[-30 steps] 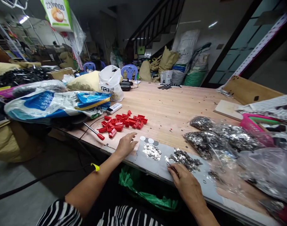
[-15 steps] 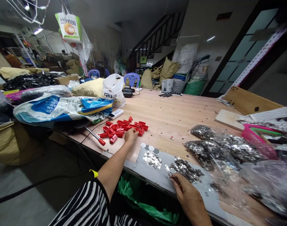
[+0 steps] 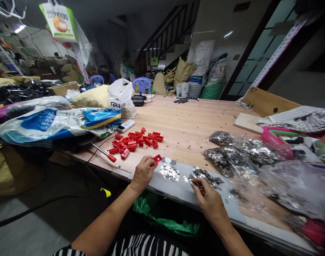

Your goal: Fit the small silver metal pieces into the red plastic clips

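Note:
My left hand (image 3: 143, 172) pinches one red plastic piece (image 3: 157, 159) above the table's front edge. Beyond it lies a loose pile of red plastic pieces (image 3: 132, 143). My right hand (image 3: 209, 199) is closed on a thin tool (image 3: 199, 185), tweezers by its look, partly hidden by the fingers. The tool's tip is near a few small silver metal parts (image 3: 186, 179) on a grey sheet (image 3: 175, 193). A bright pile of flat silver parts (image 3: 169, 171) lies between my hands, and a darker metal pile (image 3: 208, 177) sits just past my right hand.
Clear bags of metal parts (image 3: 241, 156) and a pink basket (image 3: 277, 142) stand to the right. At the left are a red-handled tool (image 3: 111, 157), a white device (image 3: 126, 126) and a blue-white sack (image 3: 45, 124). A green bag (image 3: 175, 225) hangs below the front edge.
My left hand has moved back from the red pile toward the front edge, now with a red piece in its fingers. My right hand stays near the metal parts. The view has shifted slightly.

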Motion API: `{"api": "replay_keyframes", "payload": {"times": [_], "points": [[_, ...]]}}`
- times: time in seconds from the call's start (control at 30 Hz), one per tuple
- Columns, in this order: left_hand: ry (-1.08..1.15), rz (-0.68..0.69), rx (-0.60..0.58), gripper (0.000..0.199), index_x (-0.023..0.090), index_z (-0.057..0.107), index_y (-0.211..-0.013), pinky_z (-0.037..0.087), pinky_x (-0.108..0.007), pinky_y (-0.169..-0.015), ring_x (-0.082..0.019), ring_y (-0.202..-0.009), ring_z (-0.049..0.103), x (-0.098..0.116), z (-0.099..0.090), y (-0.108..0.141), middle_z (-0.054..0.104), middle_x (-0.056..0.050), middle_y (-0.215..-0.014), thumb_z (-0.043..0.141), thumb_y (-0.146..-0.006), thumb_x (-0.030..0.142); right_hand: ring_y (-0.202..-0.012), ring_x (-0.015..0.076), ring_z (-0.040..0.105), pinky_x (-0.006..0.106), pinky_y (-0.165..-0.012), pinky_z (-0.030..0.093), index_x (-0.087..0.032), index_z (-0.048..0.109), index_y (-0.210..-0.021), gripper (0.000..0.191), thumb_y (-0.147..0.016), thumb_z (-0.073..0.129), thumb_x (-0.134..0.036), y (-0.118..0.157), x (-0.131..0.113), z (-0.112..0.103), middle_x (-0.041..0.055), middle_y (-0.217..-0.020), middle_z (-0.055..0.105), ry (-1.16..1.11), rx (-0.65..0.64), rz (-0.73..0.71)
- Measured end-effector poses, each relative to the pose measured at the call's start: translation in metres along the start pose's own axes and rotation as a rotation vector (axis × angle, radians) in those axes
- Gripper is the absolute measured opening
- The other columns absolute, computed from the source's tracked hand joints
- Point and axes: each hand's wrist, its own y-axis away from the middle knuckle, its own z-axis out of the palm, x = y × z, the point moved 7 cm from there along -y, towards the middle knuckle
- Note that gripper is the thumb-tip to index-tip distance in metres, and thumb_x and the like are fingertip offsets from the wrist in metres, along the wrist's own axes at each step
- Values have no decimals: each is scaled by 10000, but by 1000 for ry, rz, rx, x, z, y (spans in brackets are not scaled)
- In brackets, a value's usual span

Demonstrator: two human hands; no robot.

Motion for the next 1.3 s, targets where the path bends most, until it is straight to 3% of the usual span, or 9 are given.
{"api": "replay_keyframes", "payload": {"times": [0.17, 0.3, 0.5, 0.63, 0.8, 1.03, 1.3], "points": [[218, -105, -81, 206, 240, 691, -869, 381, -306, -972, -212, -996, 537, 14, 11, 20, 616, -59, -974, 669, -726, 93, -652, 169, 597, 261, -597, 448, -206, 601, -882, 268, -863, 500, -453, 1, -17, -4, 41, -792, 679, -150, -25, 60], [242, -121, -146, 313, 264, 695, -999, 378, -329, -995, -213, -1009, 537, 26, 19, 30, 627, -53, -1041, 670, -734, 100, -596, 136, 525, 237, -545, 406, -189, 610, -896, 283, -856, 533, -458, 2, -29, -3, 15, -715, 620, -294, -54, 79], [336, -144, -339, 203, 221, 728, -960, 423, -332, -966, -221, -1033, 558, 39, 37, 43, 621, -80, -1026, 668, -771, 178, -545, 97, 415, 217, -498, 364, -182, 590, -897, 256, -850, 571, -433, 4, -40, 8, -24, -669, 521, -527, -119, 109], [662, -391, -424, 186, 188, 675, -979, 490, -398, -899, -228, -990, 600, 28, 52, 58, 611, -81, -1023, 643, -807, 249, -537, 94, 412, 217, -489, 357, -181, 588, -888, 257, -842, 583, -434, 8, -45, 12, -26, -664, 511, -597, -126, 123], [1054, -715, -373, 188, 166, 593, -983, 539, -380, -793, -205, -931, 611, 16, 70, 74, 630, -77, -958, 618, -814, 245, -601, 122, 495, 227, -527, 396, -188, 592, -866, 258, -834, 588, -444, 15, -48, 16, 13, -742, 590, -583, -103, 136], [913, -690, -341, 213, 134, 589, -809, 497, -214, -573, -117, -701, 565, 15, 78, 74, 593, -35, -782, 676, -783, 328, -673, 139, 542, 239, -617, 431, -192, 605, -878, 195, -852, 587, -384, 21, -45, 20, 17, -772, 618, -535, -91, 92], [810, -687, -328, 260, 142, 585, -786, 441, -180, -510, -91, -619, 539, 13, 77, 74, 578, -6, -715, 717, -734, 360, -574, 104, 456, 222, -526, 380, -195, 594, -857, 193, -849, 594, -388, 24, -41, 25, -10, -730, 574, -590, -171, 105]]}}
